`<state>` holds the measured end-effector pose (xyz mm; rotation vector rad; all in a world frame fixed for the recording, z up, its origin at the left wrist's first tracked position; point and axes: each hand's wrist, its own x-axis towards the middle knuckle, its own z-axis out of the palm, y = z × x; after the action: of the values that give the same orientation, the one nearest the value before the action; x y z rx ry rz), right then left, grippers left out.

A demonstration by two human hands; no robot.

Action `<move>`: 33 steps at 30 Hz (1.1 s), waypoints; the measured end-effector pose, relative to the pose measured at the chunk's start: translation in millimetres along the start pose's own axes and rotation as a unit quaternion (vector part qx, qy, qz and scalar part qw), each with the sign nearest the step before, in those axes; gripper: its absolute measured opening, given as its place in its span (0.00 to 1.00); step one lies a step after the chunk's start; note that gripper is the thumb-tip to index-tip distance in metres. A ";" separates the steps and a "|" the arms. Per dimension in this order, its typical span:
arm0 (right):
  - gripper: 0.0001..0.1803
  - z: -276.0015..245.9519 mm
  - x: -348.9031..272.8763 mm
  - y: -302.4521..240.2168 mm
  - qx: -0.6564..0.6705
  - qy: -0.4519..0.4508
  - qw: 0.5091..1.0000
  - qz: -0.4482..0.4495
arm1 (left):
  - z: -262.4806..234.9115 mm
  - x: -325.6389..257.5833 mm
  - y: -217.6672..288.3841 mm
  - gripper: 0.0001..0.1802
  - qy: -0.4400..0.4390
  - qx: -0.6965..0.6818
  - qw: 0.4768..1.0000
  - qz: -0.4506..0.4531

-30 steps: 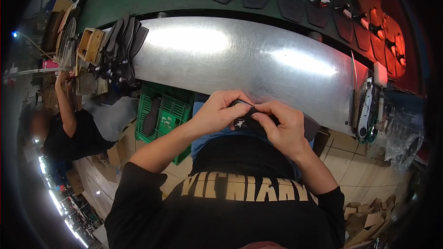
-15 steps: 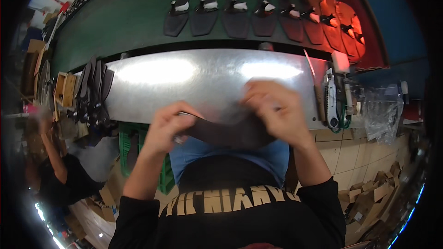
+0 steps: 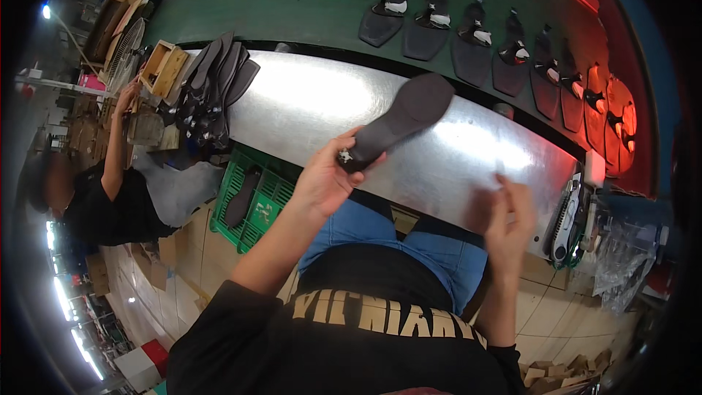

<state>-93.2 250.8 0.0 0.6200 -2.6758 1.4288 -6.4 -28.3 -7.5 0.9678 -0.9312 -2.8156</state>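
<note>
My left hand (image 3: 329, 175) is wrapped round the narrow end of a dark shoe sole (image 3: 406, 113), which slants up to the right above the metal bench top. Its broad end points away from me, and a small white-flecked patch shows by my fingers. Lower right, over the bench's near edge, is my right hand (image 3: 508, 223), partly smeared by motion. Its fingers are bent together, and whatever they may hold is too blurred to make out. At the bench's left end lies a bunch of dark soles (image 3: 212, 88) with shiny black parts.
Square-toed dark shoe pieces (image 3: 472, 51) stand in a row on the green belt (image 3: 292, 7), the rightmost under red light. A utility knife (image 3: 567, 219) and clear plastic bags (image 3: 625, 256) are at right. A green crate (image 3: 270, 223) sits lower left; a person (image 3: 110, 190) works beyond it.
My hands have parted; the sole, earlier between both, is now raised in my left hand alone. The thin brown-handled tool beside the knife no longer shows there. The view has turned.
</note>
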 end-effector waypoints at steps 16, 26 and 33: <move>0.30 67.6 -40.1 -33.4 0.284 -0.214 0.928 0.109 | 30.4 -3.1 -49.0 0.08 0.091 -0.166 0.970 -0.153; 0.18 51.1 -25.4 -34.3 0.481 -0.202 0.829 0.202 | 49.0 -19.9 -44.7 0.09 0.124 -0.083 0.983 -0.105; 0.28 41.9 -32.2 -47.6 0.505 -0.307 0.766 0.255 | 42.7 -6.5 -46.2 0.27 0.004 0.099 0.982 0.163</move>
<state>-40.1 204.0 6.3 0.3986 -2.2631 3.4100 -17.7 33.7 -2.2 0.7576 -1.2590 -2.4827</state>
